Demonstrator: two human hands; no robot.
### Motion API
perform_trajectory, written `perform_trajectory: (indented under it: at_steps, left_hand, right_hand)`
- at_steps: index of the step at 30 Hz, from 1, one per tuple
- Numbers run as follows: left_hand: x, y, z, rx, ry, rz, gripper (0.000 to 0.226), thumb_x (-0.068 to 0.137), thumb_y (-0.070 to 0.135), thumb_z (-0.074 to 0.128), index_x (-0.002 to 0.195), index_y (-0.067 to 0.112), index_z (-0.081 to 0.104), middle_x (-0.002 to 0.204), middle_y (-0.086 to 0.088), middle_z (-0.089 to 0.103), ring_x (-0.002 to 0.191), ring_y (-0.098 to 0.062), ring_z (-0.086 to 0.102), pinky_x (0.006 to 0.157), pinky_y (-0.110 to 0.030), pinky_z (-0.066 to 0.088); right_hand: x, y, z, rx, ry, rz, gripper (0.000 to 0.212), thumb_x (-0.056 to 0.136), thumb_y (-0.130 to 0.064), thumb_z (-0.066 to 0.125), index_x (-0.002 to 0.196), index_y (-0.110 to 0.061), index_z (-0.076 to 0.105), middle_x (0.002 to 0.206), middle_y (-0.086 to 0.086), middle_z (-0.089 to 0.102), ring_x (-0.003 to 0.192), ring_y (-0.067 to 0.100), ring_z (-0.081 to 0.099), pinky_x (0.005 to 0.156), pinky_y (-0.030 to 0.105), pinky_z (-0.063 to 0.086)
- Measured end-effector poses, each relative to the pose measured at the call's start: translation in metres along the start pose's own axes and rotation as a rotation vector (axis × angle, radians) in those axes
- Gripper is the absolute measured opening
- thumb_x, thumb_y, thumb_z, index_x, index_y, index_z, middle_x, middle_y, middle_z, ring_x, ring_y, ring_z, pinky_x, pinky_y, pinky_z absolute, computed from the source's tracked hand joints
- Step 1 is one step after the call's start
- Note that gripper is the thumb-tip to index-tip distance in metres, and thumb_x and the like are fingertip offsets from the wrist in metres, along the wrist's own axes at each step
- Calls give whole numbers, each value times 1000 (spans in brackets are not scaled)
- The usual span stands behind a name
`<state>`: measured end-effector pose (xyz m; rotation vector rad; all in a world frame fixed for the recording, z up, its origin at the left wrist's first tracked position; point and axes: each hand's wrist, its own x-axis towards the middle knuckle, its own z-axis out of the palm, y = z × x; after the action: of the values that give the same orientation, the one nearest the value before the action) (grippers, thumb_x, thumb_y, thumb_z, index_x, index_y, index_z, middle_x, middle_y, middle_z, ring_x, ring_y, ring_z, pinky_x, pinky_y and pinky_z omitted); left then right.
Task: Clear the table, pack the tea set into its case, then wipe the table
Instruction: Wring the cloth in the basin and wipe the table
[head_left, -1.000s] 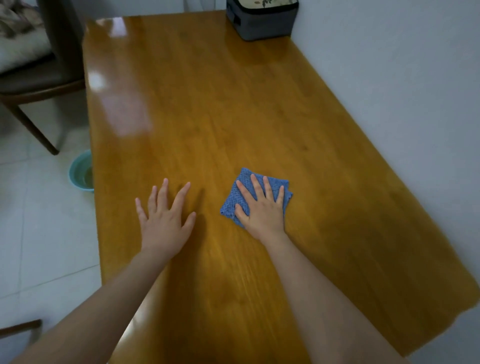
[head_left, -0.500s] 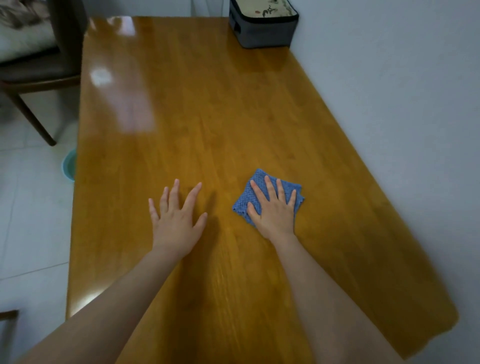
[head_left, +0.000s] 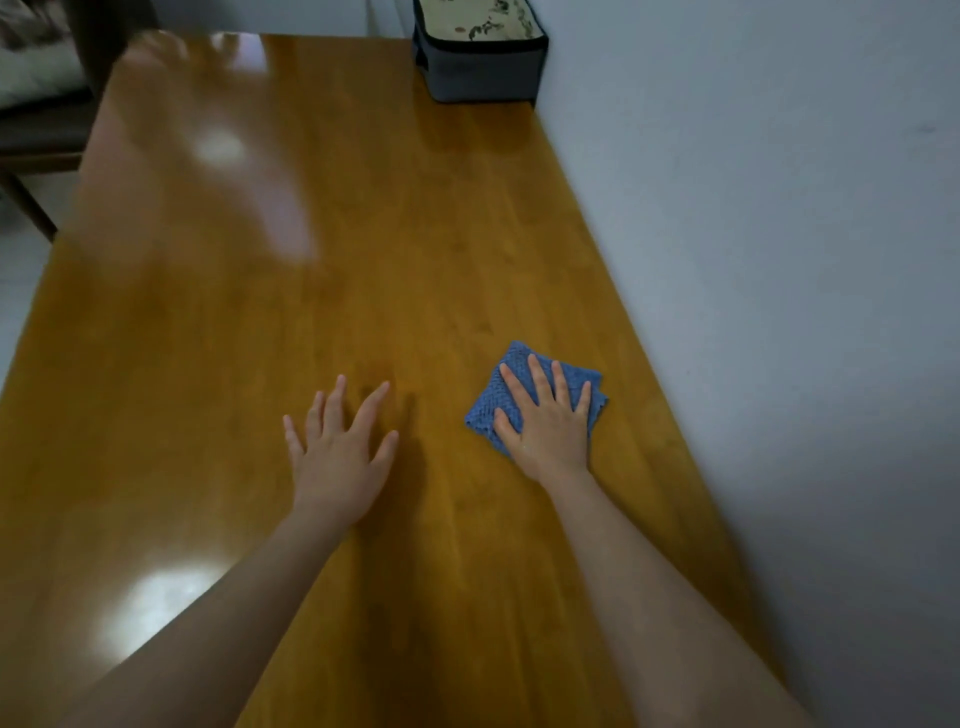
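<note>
While the right hand presses flat on the soft, light blue cloth near the tabletop's right edge, the left hand rests open beside it, so palm pressure seems enough.

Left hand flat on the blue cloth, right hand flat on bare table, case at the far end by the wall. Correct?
Not quite: the hands are swapped. The head view shows the right hand pressing flat on the blue cloth, while the left hand lies flat on the bare table. The case does sit at the far end by the wall.
</note>
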<state>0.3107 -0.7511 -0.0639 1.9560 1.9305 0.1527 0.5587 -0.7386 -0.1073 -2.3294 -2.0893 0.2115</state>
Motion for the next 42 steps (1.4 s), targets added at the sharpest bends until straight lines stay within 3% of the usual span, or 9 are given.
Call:
perform_trajectory:
  at_steps: [16,25,36,42]
  left_hand:
    - [-27,68,26,69,-41,81,59,97,53,35,150,48,8,162,1,-3,149,-24,-7,118,-53,-7]
    - [-56,53,26,61,-31,77,61,97,53,37,150,47,8,162,0,-3,149,-24,-7,118,-52,-7]
    - [-98,3,16,26,18,-4,61,97,53,36,150,49,6,162,-1,-4,149,-25,-6,118,-52,-7]
    - [-110,-34,6,35,23,-30,61,97,53,36,149,49,5,162,-1,-4,149,-25,-7,117,-52,-7]
  right_hand:
    - [-16,93,-7,-27,-21,103,61,96,-62,20,152,-45,3,163,-5,1,150,24,-4,116,59,-5]
    - [-67,107,-3,-26,-18,132,67,88,-65,8,152,-43,6,163,-3,6,150,25,-1,116,58,-2]
    - [-119,73,2,-36,-65,225,73,81,-67,-8,150,-43,-5,163,-4,-4,149,25,-8,116,59,-6]
    - [-143,24,9,-34,-62,208,69,82,-67,-7,148,-44,-7,163,-3,-4,149,26,-9,115,61,-7]
